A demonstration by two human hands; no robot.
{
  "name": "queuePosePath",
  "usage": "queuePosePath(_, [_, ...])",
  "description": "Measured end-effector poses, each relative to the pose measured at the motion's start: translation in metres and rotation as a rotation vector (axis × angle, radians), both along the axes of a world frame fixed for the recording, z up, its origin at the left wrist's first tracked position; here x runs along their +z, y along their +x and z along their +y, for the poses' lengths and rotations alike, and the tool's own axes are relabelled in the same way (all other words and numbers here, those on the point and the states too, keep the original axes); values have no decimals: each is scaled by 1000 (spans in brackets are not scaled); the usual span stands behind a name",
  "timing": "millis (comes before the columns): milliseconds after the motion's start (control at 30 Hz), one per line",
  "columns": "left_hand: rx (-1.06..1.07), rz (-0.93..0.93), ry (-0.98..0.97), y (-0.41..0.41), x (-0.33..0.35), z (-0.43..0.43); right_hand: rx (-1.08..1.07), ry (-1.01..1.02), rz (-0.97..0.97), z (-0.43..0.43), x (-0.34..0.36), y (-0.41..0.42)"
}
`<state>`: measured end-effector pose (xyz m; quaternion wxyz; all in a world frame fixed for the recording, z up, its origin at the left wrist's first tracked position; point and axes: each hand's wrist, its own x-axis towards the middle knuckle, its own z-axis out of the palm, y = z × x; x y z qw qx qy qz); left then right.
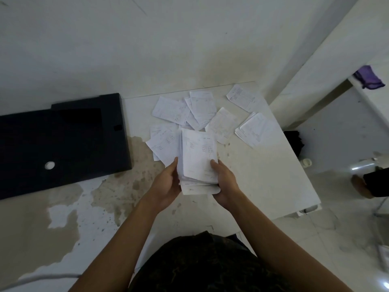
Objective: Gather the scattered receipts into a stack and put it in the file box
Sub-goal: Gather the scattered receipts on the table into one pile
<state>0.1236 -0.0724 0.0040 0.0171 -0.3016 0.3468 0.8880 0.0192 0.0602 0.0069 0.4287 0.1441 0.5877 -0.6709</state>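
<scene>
Both hands grip the stack of receipts (199, 159), left hand (167, 183) and right hand (224, 183) on its sides, long axis pointing away toward the table's (273, 175) far edge, above loose receipts (202, 108); the file box (61, 142) lies at the table's left edge

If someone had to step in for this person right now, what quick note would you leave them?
Left hand and right hand: both grip the stack, one on each side, above the table.
Loose receipts lie scattered behind the stack, some out to the right.
File box: black, flat on the left.
Done: part gathered.
Left: pick up the rest, square the stack, put it in the box.
</scene>
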Motion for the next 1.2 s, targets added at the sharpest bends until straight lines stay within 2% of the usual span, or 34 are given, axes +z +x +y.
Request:
queuePosePath(100, [-28,51,42,-2,0,4,21,21,55,-5,4,1])
queuePosePath(233, [45,69,-32,0,8,-3,145,14,238,-1,10,0])
queuePosePath(267, [53,66,-143,0,9,-5,181,22,297,1,11,0])
queuePosePath(367, [48,3,-646,0,7,-11,265,86,494,2,15,-1])
queuePosePath(400, [46,-8,-751,0,5,-12,283,117,562,2,16,-1])
queuePosePath(467, [60,-10,-843,3,1,-14,310,167,670,1,17,-1])
queuePosePath(667, [-15,6,-998,13,-15,-7,375,217,760,11,6,3])
queuePosePath(833, [-20,33,-1003,9,-27,-5,391,221,743,10,4,4])
queuePosePath(967, [6,-72,-1016,0,-31,-3,417,287,793,4,2,0])
queuePosePath(1100, [68,-43,-1031,-3,-18,-5,374,283,835,2,6,-6])
queuePosePath(1167, [83,-174,-1015,-19,-25,-4,351,253,844,5,3,-9])
queuePosePath(1200, [51,-363,-1055,-20,-28,-5,370,254,839,6,-1,-9])
